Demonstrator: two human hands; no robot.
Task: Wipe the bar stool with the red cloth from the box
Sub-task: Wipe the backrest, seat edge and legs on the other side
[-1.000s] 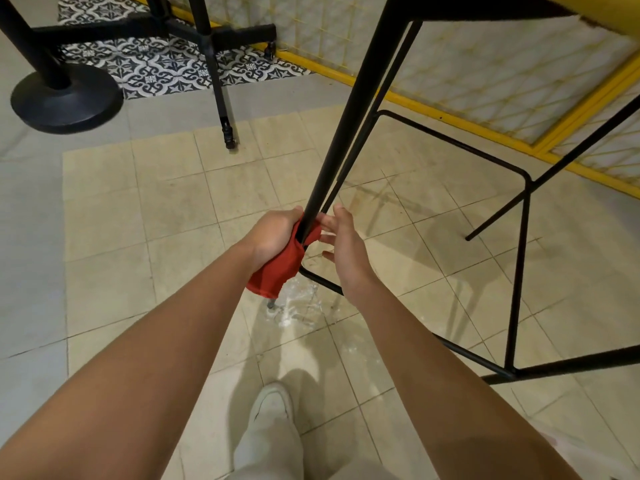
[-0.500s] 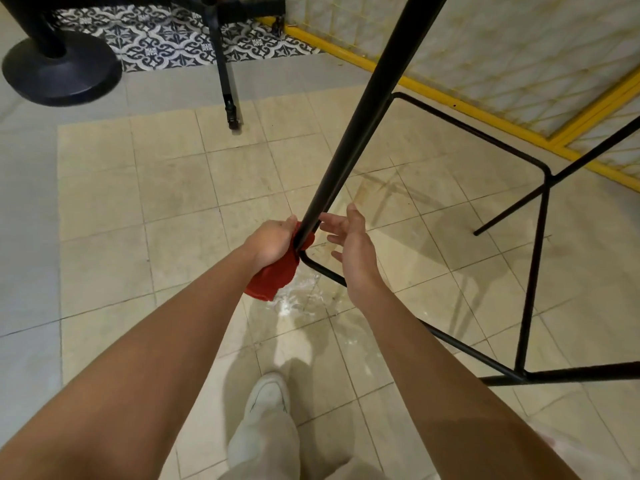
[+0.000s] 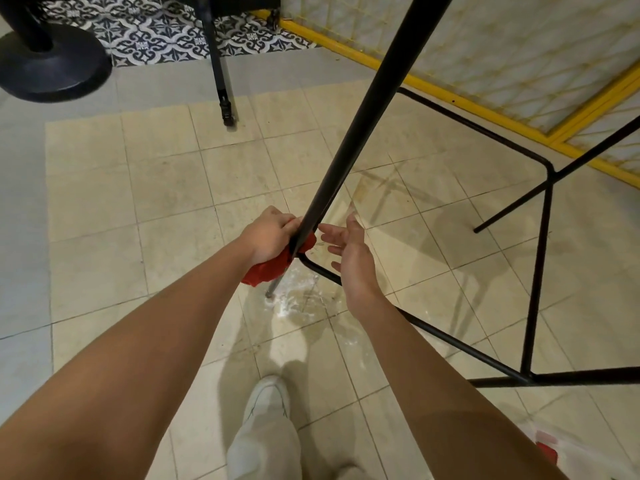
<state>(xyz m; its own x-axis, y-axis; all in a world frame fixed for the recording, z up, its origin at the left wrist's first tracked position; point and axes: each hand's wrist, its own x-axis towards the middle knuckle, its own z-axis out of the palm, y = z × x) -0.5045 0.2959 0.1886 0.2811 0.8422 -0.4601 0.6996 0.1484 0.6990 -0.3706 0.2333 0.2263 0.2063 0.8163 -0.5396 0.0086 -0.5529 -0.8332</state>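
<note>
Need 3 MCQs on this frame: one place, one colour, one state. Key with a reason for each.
1. Where is the cloth?
A. flat on the floor
B. round the stool leg, in the left hand
C. over the seat

2. What colour is the shoe?
A. black
B. white
C. red

3. How is the right hand?
A. fingers spread, holding nothing
B. gripping the cloth
C. clenched in a fist

Key:
1 B: the cloth bunches round the leg under the left hand's grip.
2 B: the shoe at the bottom of the view is white.
3 A: its fingers are straight beside the leg, with nothing in them.
</note>
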